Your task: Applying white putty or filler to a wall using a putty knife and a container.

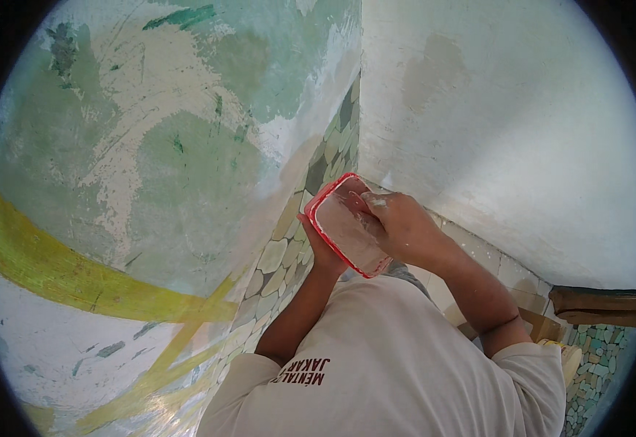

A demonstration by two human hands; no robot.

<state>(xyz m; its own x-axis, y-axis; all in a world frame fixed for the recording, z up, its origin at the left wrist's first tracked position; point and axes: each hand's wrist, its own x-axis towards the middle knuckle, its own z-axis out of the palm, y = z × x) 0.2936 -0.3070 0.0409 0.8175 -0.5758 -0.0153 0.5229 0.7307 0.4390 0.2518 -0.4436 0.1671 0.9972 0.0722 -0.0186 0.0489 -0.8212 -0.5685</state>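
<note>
A red-rimmed rectangular container (338,233) holds pale grey-beige paste, smeared along its inner sides. My left hand (320,247) supports it from its left side, fingers wrapped up along the outer edge. My right hand (394,226) reaches into its right part, white paste on the thumb, fingers closed and partly sunk out of sight; what they hold, if anything, I cannot make out.
A patchy green-and-white wall (187,160) with yellow bands rises at left, a strip of pebble tiles (280,258) along it. A white wall (493,146) stands at right, with pale tiles at its foot, a brown ledge (598,302) and mosaic flooring (598,364) at lower right.
</note>
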